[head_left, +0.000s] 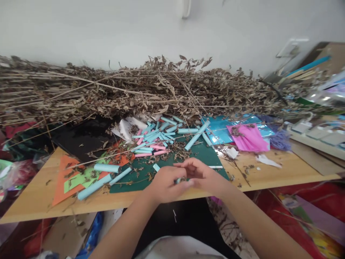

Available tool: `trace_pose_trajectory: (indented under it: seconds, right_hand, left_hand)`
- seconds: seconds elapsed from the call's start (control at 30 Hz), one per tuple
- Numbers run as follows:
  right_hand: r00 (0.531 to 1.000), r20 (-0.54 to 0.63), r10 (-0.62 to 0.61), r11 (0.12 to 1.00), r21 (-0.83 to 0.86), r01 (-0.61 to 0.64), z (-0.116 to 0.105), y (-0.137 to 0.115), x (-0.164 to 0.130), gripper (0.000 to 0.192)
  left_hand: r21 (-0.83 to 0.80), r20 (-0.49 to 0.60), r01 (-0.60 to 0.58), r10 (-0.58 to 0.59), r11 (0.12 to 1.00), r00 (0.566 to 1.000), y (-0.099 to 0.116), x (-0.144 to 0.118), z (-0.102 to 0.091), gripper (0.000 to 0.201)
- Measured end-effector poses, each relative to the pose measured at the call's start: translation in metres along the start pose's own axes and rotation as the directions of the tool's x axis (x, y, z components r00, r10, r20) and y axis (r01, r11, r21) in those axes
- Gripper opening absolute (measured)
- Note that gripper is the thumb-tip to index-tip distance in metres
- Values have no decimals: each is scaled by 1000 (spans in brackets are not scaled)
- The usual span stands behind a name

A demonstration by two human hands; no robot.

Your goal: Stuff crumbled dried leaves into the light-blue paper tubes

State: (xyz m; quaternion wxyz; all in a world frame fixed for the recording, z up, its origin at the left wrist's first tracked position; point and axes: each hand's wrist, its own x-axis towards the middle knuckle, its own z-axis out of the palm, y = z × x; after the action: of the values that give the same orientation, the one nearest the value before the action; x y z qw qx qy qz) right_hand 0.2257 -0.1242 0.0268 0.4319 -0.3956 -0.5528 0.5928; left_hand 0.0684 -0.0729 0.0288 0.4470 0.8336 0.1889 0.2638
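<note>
My left hand [167, 184] and my right hand [202, 176] meet over the front edge of the dark green sheet [126, 187]. Both have curled fingers, cupped toward each other. A little light blue and some brownish bits show between them, too small and covered to name. Just behind my left hand lies the end of a light blue paper tube [156, 167]. A thin white stick [215, 167] lies beyond my right hand. Farther back is a heap of short blue and pink rolled paper tubes [155, 136], strewn with dry leaves.
Thick bundles of dried stalks [107, 90] line the wall. Longer blue tubes [94, 187] rest at left on orange paper [61, 180] and green paper. Right of the heap are a blue packet [219, 129], pink crepe paper [248, 138] and a power strip [320, 133]. The wooden tabletop [32, 201] ends close in front.
</note>
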Motion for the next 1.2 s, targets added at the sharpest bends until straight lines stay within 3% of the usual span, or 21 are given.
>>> trace_pose_trajectory:
  seconds: [0.07, 0.1, 0.17, 0.2, 0.27, 0.33, 0.37, 0.4, 0.5, 0.6, 0.67, 0.7, 0.73, 0.8, 0.87, 0.93, 1.07, 1.2]
  right_hand:
    - [993, -114, -30, 983, -185, 8, -22, 2, -6, 22]
    - [973, -224, -48, 946, -322, -28, -33, 5, -9, 21]
    - [910, -397, -118, 769, -617, -169, -49, 15, -12, 22]
    - [900, -409, -154, 637, -737, -226, -53, 22, -13, 23]
    - [922, -347, -174, 375, -889, -263, -52, 36, -13, 22]
    - [943, -291, -160, 227, -941, -251, -45, 48, -11, 16]
    - [945, -283, -165, 211, -946, -247, -42, 54, -10, 13]
    - [941, -288, -177, 247, -939, -241, -40, 58, -9, 11]
    - [915, -347, -206, 474, -854, -217, -46, 61, -3, 8]
    - [834, -479, -274, 713, -684, -158, -56, 44, 5, 8]
    - [722, -596, -352, 869, -495, 15, -54, 19, 12, 11]
    - [687, -620, -379, 894, -438, 98, -50, 4, 15, 14]
    - [683, -637, -357, 934, -241, 264, -44, -13, 18, 18]
    - [760, -555, -339, 887, 79, 454, -27, -45, 22, 36]
    - [822, -435, -368, 845, 213, 491, -10, -70, 25, 49]
    - [855, -360, -374, 836, 267, 479, 4, -81, 28, 53]
    - [869, -317, -380, 814, 331, 477, 17, -65, 41, 51]
    - [871, -324, -370, 816, 334, 471, 20, -40, 50, 43]
  left_hand:
    - [-255, -41, 76, -90, 964, 995, -6, 4, -3, 17]
    - [-381, -78, 95, -134, 920, 988, -11, 6, -3, 16]
    - [-591, -159, 70, -201, 804, 967, -25, 11, 0, 14]
    - [-664, -186, 44, -222, 746, 957, -32, 14, 4, 15]
    - [-750, -200, 11, -244, 661, 949, -44, 21, 13, 15]
    - [-780, -186, 18, -260, 625, 948, -53, 26, 24, 14]
    - [-781, -174, 30, -264, 623, 949, -56, 28, 29, 14]
    - [-776, -160, 45, -267, 629, 950, -59, 29, 33, 15]
    - [-757, -126, 80, -264, 649, 956, -65, 30, 38, 17]
    - [-734, -90, 112, -260, 670, 962, -68, 27, 37, 21]
    - [-713, -61, 134, -250, 688, 966, -68, 26, 35, 25]
    - [-703, -50, 140, -246, 697, 968, -67, 25, 35, 27]
    - [-693, -44, 145, -241, 706, 969, -66, 25, 35, 29]
    - [-678, -37, 148, -235, 720, 971, -64, 25, 35, 31]
    - [-645, -30, 170, -247, 745, 968, -63, 25, 36, 29]
    - [-576, -39, 209, -282, 790, 959, -63, 25, 38, 27]
    - [-447, -82, 206, -269, 871, 960, -65, 26, 41, 21]
    - [-426, -77, 159, -211, 890, 974, -68, 26, 42, 19]
